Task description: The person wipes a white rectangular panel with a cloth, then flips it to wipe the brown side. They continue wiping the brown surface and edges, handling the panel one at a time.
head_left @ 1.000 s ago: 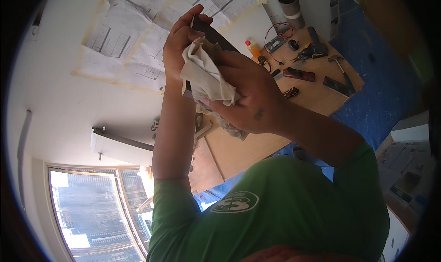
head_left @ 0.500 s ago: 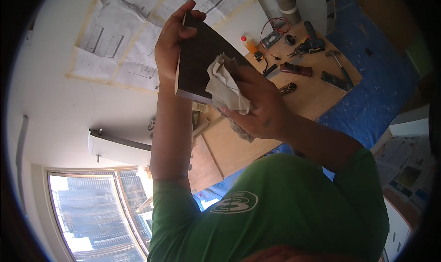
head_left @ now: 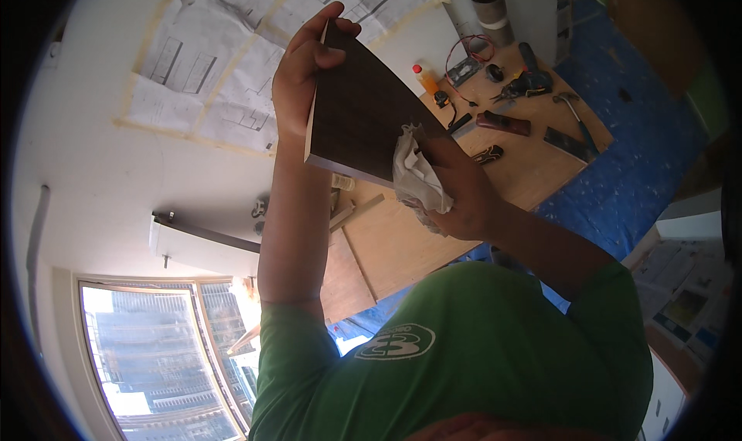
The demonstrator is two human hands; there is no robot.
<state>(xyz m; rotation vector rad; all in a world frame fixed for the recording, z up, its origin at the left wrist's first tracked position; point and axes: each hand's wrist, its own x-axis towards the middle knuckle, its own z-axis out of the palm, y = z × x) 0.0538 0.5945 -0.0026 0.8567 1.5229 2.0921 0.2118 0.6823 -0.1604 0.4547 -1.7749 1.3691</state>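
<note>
A dark brown board (head_left: 363,108) with a pale edge is held up and tilted before me, above the workbench. My left hand (head_left: 303,74) grips its upper left edge, thumb on the dark face and fingers curled round the far side. In my right hand (head_left: 468,194) is a crumpled off-white cloth (head_left: 417,177), pressed at the lower right part of the board. Part of the cloth hangs below the board's edge. The right fingertips are hidden behind the cloth and the board.
The wooden workbench (head_left: 417,240) carries a drill (head_left: 529,81), a hammer (head_left: 576,116), a hand plane (head_left: 504,123), a utility knife (head_left: 487,155), a tape measure (head_left: 441,98) and an orange bottle (head_left: 423,78). Drawings (head_left: 185,70) are taped to the wall. Blue sheeting (head_left: 595,201) covers the floor.
My right hand has slid the cloth to the right and down along the board, baring more of its dark face. The board and left hand have shifted slightly right in view.
</note>
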